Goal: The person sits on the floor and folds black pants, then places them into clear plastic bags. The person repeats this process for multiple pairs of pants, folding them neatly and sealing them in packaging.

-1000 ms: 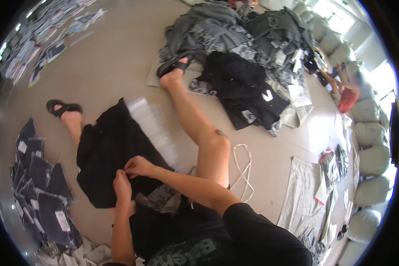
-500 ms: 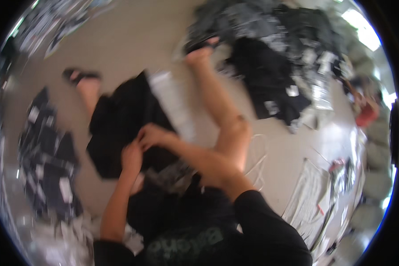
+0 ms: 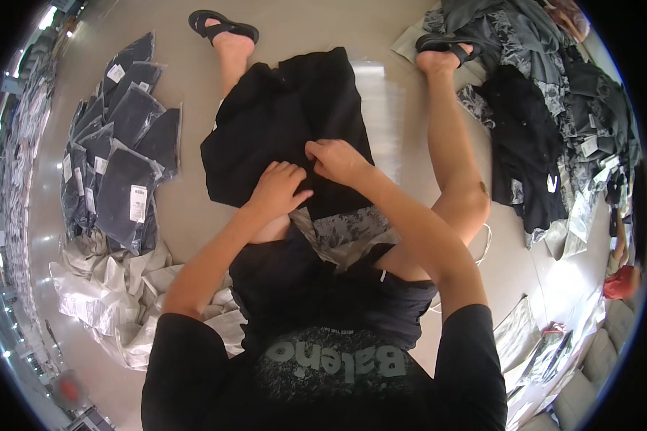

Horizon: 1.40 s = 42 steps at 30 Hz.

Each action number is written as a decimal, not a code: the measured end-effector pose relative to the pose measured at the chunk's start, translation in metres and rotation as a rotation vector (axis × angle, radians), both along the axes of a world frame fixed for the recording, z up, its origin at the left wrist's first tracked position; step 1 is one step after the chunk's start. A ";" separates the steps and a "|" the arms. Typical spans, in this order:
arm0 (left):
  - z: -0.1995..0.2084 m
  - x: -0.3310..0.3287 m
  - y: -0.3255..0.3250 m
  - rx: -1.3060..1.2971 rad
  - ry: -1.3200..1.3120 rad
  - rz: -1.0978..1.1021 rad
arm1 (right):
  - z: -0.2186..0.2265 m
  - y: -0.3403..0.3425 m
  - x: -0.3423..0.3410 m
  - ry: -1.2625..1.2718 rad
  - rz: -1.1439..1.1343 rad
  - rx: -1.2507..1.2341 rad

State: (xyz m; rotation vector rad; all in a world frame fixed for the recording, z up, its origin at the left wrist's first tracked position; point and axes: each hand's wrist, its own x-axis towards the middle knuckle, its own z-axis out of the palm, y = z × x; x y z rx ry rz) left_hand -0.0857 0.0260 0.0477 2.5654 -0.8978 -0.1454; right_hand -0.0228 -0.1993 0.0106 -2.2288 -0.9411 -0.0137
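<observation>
A black garment [image 3: 287,108] is spread on the floor between my legs; whether it is shorts or a top I cannot tell. By its near edge shows cloth with a grey-and-white pattern [image 3: 349,226]. My left hand [image 3: 274,188] rests on the near part of the garment, fingers laid out and thumb apart. Just to its right, my right hand [image 3: 338,161] has its fingers curled in a pinch on the black cloth. A stack of clear plastic bags [image 3: 381,118] sticks out from under the garment's right side.
Bagged dark garments with white labels [image 3: 126,165] lie in a pile at left. Nearer is a heap of crumpled whitish sacking [image 3: 111,294]. At right are loose black and grey patterned clothes [image 3: 532,144]. A pale sack [image 3: 517,334] lies at lower right.
My hands were touching at the fingertips and are now slightly apart, the left one flattened on the cloth. The whole view has shifted and sharpened.
</observation>
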 end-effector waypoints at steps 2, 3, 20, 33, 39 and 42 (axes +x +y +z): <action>0.013 -0.009 0.010 0.128 -0.124 -0.198 | 0.012 0.002 -0.003 -0.120 -0.123 0.022; 0.018 -0.011 0.016 0.190 -0.195 -0.295 | 0.024 0.002 0.001 -0.189 -0.182 0.030; 0.046 -0.027 0.098 0.139 -0.294 0.391 | 0.056 -0.036 -0.040 -0.066 -0.321 0.042; 0.294 0.093 0.137 -0.438 -0.171 0.222 | 0.320 -0.057 0.091 0.160 -0.535 0.433; 0.477 0.066 0.216 -0.682 -0.166 0.216 | 0.486 -0.065 0.024 0.124 0.138 0.858; 0.388 0.109 0.147 -0.590 -0.148 0.078 | 0.477 -0.175 0.044 0.078 0.070 0.379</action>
